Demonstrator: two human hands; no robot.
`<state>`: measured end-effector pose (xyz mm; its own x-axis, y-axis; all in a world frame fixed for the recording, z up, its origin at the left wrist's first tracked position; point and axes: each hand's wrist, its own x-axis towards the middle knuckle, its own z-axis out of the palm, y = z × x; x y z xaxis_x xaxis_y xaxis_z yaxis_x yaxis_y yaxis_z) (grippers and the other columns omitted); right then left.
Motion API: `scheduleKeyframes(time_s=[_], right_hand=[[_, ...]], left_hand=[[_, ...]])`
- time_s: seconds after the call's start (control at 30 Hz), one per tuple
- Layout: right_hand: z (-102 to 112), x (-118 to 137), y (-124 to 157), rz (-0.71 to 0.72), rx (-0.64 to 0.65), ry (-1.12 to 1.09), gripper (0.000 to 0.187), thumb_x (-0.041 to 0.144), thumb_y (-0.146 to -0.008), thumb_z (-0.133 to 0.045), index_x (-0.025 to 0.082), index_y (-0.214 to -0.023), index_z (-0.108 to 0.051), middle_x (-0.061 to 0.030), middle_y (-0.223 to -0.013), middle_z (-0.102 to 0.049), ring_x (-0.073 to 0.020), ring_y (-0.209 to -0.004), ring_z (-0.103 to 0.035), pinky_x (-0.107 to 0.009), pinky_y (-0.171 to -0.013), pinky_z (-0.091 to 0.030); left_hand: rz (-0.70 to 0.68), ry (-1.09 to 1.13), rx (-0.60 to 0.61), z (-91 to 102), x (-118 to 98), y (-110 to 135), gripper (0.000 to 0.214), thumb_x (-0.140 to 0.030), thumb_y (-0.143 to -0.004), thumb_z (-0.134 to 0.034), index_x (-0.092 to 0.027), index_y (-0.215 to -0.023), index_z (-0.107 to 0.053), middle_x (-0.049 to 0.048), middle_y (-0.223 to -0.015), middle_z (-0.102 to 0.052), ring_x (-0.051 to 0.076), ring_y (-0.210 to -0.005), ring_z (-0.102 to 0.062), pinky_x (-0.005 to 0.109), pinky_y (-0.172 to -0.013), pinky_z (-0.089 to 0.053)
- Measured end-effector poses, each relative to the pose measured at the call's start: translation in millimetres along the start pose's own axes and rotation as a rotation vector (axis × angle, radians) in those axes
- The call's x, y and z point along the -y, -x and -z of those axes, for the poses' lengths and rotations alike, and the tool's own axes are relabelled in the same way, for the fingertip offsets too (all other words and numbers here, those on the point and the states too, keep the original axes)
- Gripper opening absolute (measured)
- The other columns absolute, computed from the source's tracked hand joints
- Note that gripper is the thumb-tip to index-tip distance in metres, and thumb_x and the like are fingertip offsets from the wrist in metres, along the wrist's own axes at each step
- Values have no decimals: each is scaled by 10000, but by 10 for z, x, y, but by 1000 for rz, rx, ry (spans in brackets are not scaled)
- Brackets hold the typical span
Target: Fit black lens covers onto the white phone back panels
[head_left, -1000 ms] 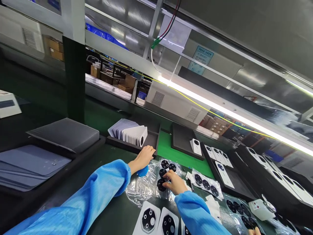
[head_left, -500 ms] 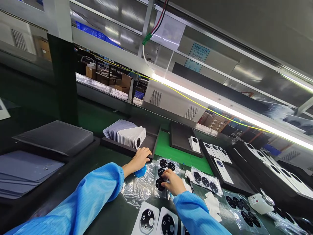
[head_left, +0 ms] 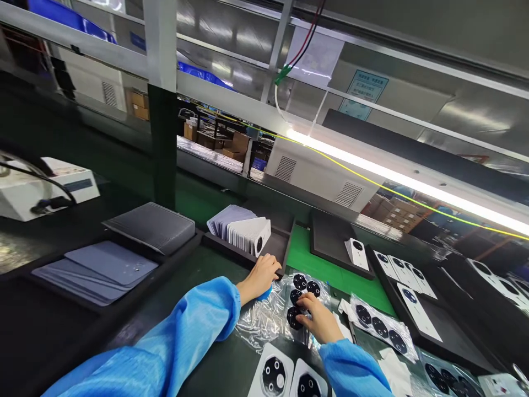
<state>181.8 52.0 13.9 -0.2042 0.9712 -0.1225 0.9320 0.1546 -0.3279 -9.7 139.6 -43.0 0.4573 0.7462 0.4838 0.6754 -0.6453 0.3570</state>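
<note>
My left hand [head_left: 261,278] rests against the corner of a black tray [head_left: 281,248], with a small blue object [head_left: 265,293] tucked under its palm. Upright white cards [head_left: 248,237] stand in that tray just beyond my fingers. My right hand [head_left: 319,311] lies on a clear plastic bag [head_left: 260,322], fingertips on round black discs [head_left: 295,317] inside it. Below my wrists, white cards with black camera-shaped rings [head_left: 273,377] lie on the dark bench. Another bag of black discs [head_left: 380,325] sits to the right of my right hand.
A green mat [head_left: 314,264] lies beyond the bags. White cards [head_left: 407,278] lie on a black tray at right. Grey sheets [head_left: 95,270] and a dark pad [head_left: 151,227] sit at left, beside a white machine [head_left: 45,187]. Shelving and cartons stand behind.
The whole scene has shifted right in view, bringing the white machine in at left. My hands stay in nearly the same place on the tray corner and the discs.
</note>
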Motion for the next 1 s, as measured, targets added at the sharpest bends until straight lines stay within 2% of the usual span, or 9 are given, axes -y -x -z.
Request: scheduleKeyframes(time_s=[0.13,0.3,0.4,0.5,0.57,0.67,0.83,1.0], right_hand=[[53,-5,47,-9,-6,-3,316,85,-734,-583,227,-1009,-648,-48,-1158,-623,-199,-1012,-626,-302,-884,-457],[148,-6,119,-58,-1,46,308,72,-763,-586,206,-1034,-644,-68,-1137,-599,-203,-1013,-608,-313,-877,-452],[128,12,109,-63,52,73,310,79,-716,-673,217,-993,-656,-45,-1097,-602,-204,-1009,-600,-314,-871,-461],[62,47,64,-56,111,94,398,139,-690,-756,183,-1062,-622,-54,-1145,-592,-210,-1035,-579,-353,-892,-467],[22,69,22,-62,131,111,385,212,-754,-733,165,-1108,-589,-71,-1203,-568,-218,-1052,-567,-399,-890,-476],[-6,86,-49,-83,158,139,294,276,-850,-648,160,-1112,-582,-76,-1219,-561,-223,-1064,-567,-429,-876,-494],[-9,92,-150,-118,185,177,278,299,-880,-615,164,-1121,-585,-74,-1209,-574,-215,-1044,-585,-424,-860,-512],[-26,92,-145,-120,156,167,274,301,-884,-610,161,-1117,-582,-69,-1170,-591,-203,-1005,-599,-411,-841,-519]], left_hand=[[-16,65,-21,94,-30,27,269,-314,-921,-573,-164,-1144,-578,79,-1172,-598,220,-1006,-608,432,-859,-516],[23,173,-69,395,-18,133,231,-258,-900,-577,-169,-1113,-588,77,-1191,-586,259,-1150,-519,486,-985,-398],[76,232,-37,594,-32,319,188,-194,-883,-520,-211,-1049,-606,68,-1141,-612,257,-1154,-482,424,-992,-359],[110,288,74,708,-170,613,136,-206,-851,-533,-220,-960,-612,49,-1045,-631,256,-1069,-508,389,-916,-385],[101,329,187,723,-341,818,119,-191,-800,-599,-226,-913,-603,21,-990,-628,234,-1009,-528,349,-882,-399],[60,388,355,689,-642,1030,241,-183,-691,-721,-223,-880,-575,-9,-943,-607,207,-929,-534,288,-811,-421],[37,284,583,610,-963,1036,451,-151,-634,-787,-156,-999,-523,70,-1085,-537,265,-1030,-475,354,-889,-376],[14,207,640,517,-1009,918,517,-146,-551,-849,-120,-948,-520,122,-1075,-513,318,-1013,-452,417,-874,-361]])
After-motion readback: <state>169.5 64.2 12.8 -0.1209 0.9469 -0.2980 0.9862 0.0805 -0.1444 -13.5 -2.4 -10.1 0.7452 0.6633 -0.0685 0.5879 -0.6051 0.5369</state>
